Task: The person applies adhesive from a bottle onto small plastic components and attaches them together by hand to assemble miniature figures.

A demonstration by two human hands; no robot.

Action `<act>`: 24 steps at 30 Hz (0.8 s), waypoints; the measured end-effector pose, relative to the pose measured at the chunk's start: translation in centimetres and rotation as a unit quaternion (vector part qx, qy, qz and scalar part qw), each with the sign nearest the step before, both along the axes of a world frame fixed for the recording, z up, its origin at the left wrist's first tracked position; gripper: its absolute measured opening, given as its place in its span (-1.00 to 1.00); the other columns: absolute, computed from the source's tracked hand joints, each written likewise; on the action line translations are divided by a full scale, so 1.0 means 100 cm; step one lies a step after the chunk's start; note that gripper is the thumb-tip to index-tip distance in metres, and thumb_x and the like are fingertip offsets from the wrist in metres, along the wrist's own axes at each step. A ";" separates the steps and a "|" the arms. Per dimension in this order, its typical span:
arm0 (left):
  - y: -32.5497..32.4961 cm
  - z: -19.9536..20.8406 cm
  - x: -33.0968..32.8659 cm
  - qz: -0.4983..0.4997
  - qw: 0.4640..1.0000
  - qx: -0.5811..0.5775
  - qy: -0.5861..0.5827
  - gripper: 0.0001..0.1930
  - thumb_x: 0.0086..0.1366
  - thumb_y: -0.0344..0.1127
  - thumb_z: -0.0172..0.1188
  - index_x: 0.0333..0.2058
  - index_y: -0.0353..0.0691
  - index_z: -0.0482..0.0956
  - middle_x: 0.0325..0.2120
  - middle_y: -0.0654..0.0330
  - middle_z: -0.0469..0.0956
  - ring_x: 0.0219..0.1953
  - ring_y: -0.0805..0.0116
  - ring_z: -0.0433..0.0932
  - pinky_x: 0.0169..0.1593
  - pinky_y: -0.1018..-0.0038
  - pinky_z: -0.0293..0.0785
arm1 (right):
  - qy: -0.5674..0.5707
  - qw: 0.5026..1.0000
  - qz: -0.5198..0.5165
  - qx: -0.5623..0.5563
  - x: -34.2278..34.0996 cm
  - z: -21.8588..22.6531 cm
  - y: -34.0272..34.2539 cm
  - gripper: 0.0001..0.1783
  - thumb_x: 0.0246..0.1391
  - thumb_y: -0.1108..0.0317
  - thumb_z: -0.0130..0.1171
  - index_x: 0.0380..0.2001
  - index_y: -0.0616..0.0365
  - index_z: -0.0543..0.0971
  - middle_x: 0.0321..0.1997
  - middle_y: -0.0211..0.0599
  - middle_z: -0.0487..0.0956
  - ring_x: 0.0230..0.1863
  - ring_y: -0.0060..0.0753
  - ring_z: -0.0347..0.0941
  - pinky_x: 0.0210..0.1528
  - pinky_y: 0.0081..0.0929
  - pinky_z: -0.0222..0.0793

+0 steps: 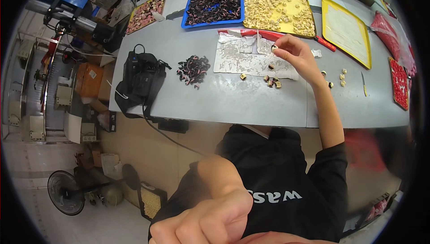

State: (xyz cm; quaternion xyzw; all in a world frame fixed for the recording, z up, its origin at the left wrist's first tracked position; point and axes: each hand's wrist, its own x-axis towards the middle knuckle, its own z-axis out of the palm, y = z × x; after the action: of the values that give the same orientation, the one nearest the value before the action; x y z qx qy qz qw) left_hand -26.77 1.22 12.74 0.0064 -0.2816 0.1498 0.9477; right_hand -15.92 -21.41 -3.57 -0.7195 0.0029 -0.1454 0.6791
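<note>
My right hand [295, 56] pinches a small black-and-cream piece [274, 47] between thumb and fingertips, above a worn white sheet [230, 60] with a red edge. Close by on the table lie a dark piece [271, 66], a cream piece [243, 76] and a cluster of black-and-cream pieces [272, 82]. To the left is a loose heap of curved black-and-pink pieces [193, 70]. Large and low in the picture, my left hand [206, 217] is raised off the table with its fingers curled; anything inside them is hidden.
Along the table's back stand a blue tray [183, 20] of dark curved pieces, a yellow tray [278, 30] of cream pieces and another yellow tray [368, 56]. A black device [142, 76] with a cable sits left. Tweezers [364, 84] and a red tray [398, 83] lie right.
</note>
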 end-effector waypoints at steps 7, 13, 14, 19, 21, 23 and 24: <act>0.008 0.000 -0.005 -0.028 0.999 0.017 0.004 -0.71 0.10 -0.70 0.05 -0.59 -0.09 0.30 -0.57 0.43 0.31 -0.55 0.62 0.28 -0.42 0.67 0.06 | -0.072 0.992 0.039 -0.096 -0.003 0.013 -0.001 -0.79 -0.08 0.41 0.32 -0.33 0.18 0.58 -0.29 -0.44 0.54 -0.31 -0.63 0.40 -0.19 -0.63 0.34; 0.005 0.002 -0.004 -0.008 0.998 0.003 0.056 -0.68 0.09 -0.72 0.03 -0.63 -0.08 0.27 -0.59 0.44 0.29 -0.58 0.63 0.27 -0.44 0.68 0.05 | -0.076 0.990 0.052 -0.107 -0.004 0.006 -0.003 -0.79 -0.09 0.40 0.32 -0.32 0.14 0.59 -0.28 -0.44 0.53 -0.31 -0.62 0.39 -0.20 -0.63 0.33; 0.008 0.002 -0.006 -0.024 0.997 0.028 0.073 -0.68 0.09 -0.72 0.03 -0.63 -0.08 0.27 -0.59 0.44 0.29 -0.58 0.63 0.27 -0.44 0.68 0.04 | -0.075 0.990 0.053 -0.105 -0.004 0.006 -0.002 -0.79 -0.09 0.39 0.33 -0.32 0.14 0.59 -0.28 -0.44 0.53 -0.30 -0.62 0.39 -0.19 -0.63 0.33; 0.006 0.002 0.005 -0.045 0.993 0.100 0.043 -0.70 0.11 -0.67 0.05 -0.61 -0.08 0.26 -0.58 0.43 0.27 -0.55 0.62 0.29 -0.42 0.65 0.05 | -0.041 0.994 0.056 -0.082 -0.004 0.009 -0.002 -0.80 -0.07 0.37 0.32 -0.34 0.17 0.57 -0.28 -0.44 0.52 -0.27 -0.62 0.39 -0.18 -0.61 0.33; 0.008 0.000 0.010 -0.045 0.992 0.116 0.020 -0.71 0.15 -0.62 0.05 -0.61 -0.06 0.23 -0.58 0.40 0.22 -0.53 0.58 0.27 -0.40 0.60 0.04 | -0.010 0.998 0.060 0.020 -0.005 0.010 -0.001 -0.82 -0.01 0.36 0.28 -0.36 0.18 0.54 -0.27 -0.43 0.50 -0.25 -0.61 0.39 -0.16 -0.60 0.33; 0.006 -0.016 0.027 0.019 0.992 0.113 -0.057 -0.80 0.22 -0.43 0.09 -0.57 -0.10 0.33 -0.49 0.35 0.31 -0.40 0.52 0.35 -0.29 0.56 0.14 | -0.025 0.995 0.073 0.056 -0.004 0.013 0.000 -0.83 0.01 0.36 0.25 -0.36 0.19 0.53 -0.27 -0.42 0.49 -0.24 -0.60 0.38 -0.15 -0.59 0.32; -0.004 -0.038 0.047 0.018 0.986 0.143 -0.088 -0.89 0.18 -0.42 0.13 -0.45 -0.14 0.36 -0.43 0.33 0.27 -0.36 0.47 0.29 -0.28 0.50 0.14 | -0.032 0.993 0.066 0.097 -0.009 -0.001 -0.010 -0.84 0.04 0.35 0.23 -0.36 0.19 0.51 -0.26 -0.42 0.48 -0.24 -0.59 0.37 -0.14 -0.59 0.31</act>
State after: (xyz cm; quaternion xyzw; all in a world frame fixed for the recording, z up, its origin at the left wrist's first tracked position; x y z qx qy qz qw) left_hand -22.06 0.83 8.97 0.1332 -0.3826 0.1250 0.9057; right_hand -16.82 -22.45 -3.64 -0.6435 -0.0527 -0.1225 0.7538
